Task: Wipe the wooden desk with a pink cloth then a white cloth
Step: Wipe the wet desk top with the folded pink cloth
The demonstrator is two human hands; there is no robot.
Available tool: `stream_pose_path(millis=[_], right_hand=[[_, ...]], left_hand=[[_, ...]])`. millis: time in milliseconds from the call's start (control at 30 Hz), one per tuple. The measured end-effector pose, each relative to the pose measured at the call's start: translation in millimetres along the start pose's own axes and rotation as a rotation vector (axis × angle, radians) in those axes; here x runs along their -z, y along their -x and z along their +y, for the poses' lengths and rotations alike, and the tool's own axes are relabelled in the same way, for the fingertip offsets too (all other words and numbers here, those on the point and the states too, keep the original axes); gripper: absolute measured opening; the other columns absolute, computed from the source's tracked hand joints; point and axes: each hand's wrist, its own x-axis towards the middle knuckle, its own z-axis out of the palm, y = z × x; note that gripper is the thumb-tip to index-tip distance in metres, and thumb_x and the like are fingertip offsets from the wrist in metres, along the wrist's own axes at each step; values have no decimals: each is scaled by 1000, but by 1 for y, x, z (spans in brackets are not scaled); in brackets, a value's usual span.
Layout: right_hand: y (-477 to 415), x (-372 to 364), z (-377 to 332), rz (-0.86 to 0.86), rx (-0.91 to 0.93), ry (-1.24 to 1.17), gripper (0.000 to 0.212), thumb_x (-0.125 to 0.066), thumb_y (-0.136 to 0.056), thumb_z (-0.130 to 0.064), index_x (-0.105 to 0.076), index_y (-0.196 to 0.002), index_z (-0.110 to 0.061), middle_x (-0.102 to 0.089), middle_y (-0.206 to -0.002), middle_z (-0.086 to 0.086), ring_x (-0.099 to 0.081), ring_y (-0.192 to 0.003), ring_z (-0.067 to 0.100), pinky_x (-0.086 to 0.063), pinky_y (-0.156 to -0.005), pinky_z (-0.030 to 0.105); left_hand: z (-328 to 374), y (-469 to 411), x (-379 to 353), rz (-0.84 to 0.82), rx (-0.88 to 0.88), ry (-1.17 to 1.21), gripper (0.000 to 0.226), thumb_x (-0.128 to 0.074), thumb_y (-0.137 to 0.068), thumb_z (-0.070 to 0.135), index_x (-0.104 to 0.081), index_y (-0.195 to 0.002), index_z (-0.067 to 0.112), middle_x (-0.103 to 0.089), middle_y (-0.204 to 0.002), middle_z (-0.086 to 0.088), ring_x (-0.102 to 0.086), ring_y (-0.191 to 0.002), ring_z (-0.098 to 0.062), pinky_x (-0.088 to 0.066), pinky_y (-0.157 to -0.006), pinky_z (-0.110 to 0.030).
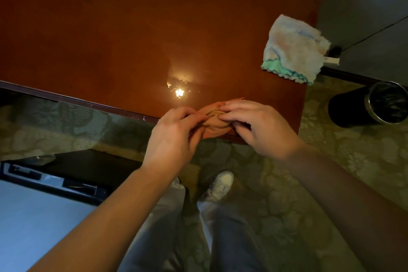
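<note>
Left grip [174, 137] and right grip [260, 126] both clench the pink cloth [215, 121], fingers curled over it and pinching it from either side into a bunched wad. Below them, pale trousers [231, 238] and a white shoe [220, 185] stand on patterned carpet [309, 194]. The wad sits at the near edge of the glossy wooden counter [110, 28], close to its near right corner. Just beyond it, a lamp's reflection [179, 92] glares on the wood. Farther back, well apart from the wad, the white cloth [293, 51] lies folded against the right edge, its green scalloped hem facing the near side. A small white tag [331, 59] juts from it, any print too small to read. Right of the counter, a black bin [353, 112] stands on the carpet.
</note>
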Motion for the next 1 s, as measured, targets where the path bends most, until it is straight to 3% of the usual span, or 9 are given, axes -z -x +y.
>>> stream_pose_path(millis=[233, 500, 700, 800, 867, 933, 1000], right_hand=[[-7, 14, 11, -59, 55, 47, 35, -65, -86, 1, -74, -113, -19, -66, -127, -5, -52, -127, 9, -41, -111, 32], [-5, 23, 23, -72, 113, 89, 34, -67, -82, 2, -74, -109, -17, -68, -124, -5, -51, -129, 11, -40, -112, 35], [15, 23, 18, 76, 36, 100, 37, -60, -85, -2, -72, -116, -19, -62, -131, -6, -40, -135, 17, -32, -109, 29], [41, 7, 1, 350, -54, 59, 30, -58, -86, -2, -72, -111, -9, -68, -115, 3, -55, -116, 19, -43, -101, 30], [55, -10, -17, 401, -109, 28, 23, -55, -91, -10, -71, -108, -10, -70, -102, 2, -60, -95, 12, -51, -85, 25], [61, -26, -34, 368, -119, -56, 22, -57, -93, -18, -71, -110, -15, -71, -97, -3, -58, -82, 1, -49, -73, 14], [61, -43, -44, 348, -122, -82, 26, -60, -94, -20, -70, -118, -18, -72, -94, -4, -62, -76, 3, -52, -65, 19]], left_hand=[[27, 9, -19, -8, 51, 34, 30, -70, -88, 24, -67, -117, 18, -64, -109, 2, -61, -91, -11, -56, -79, -29], [53, 8, -32, -1, 104, 74, 26, -68, -89, 28, -69, -113, 16, -64, -102, 3, -62, -83, -9, -58, -70, -30], [52, 2, -22, -70, 118, 109, 28, -64, -91, 40, -69, -113, 23, -64, -101, 11, -61, -82, -1, -56, -71, -23], [46, -12, -6, -84, 98, 94, 23, -58, -94, 39, -67, -111, 28, -56, -96, 22, -53, -79, 13, -47, -67, -7], [41, -29, 3, -92, 45, 80, 22, -58, -95, 31, -66, -115, 28, -57, -99, 20, -52, -82, 10, -47, -79, -12], [39, -49, 11, -147, -73, 76, 24, -59, -94, 23, -68, -116, 27, -63, -109, 14, -57, -91, 2, -51, -87, -23], [40, -66, 15, -226, -231, 54, 29, -59, -92, 13, -72, -113, 28, -66, -118, 11, -60, -100, -5, -54, -86, -30]])
